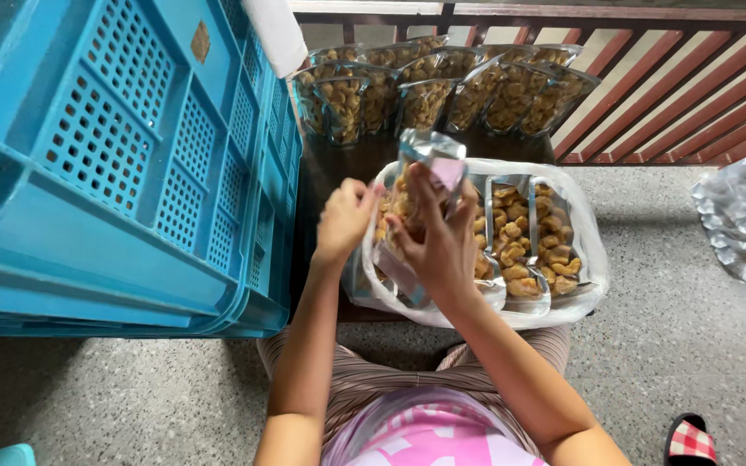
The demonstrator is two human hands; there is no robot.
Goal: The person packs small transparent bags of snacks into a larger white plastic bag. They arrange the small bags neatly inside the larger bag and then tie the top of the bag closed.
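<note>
Both hands work on 1 clear snack pouch (407, 203) held upright above a large clear bag (584, 259) on the dark table (338, 168). The left hand (343, 220) pinches the pouch's left edge; the right hand (438, 242) grasps its front, fingers curled round it. More filled pouches (524, 233) lie in the bag, others stand in a row (442, 91) behind. A blue crate (123, 164) stands just left.
</note>
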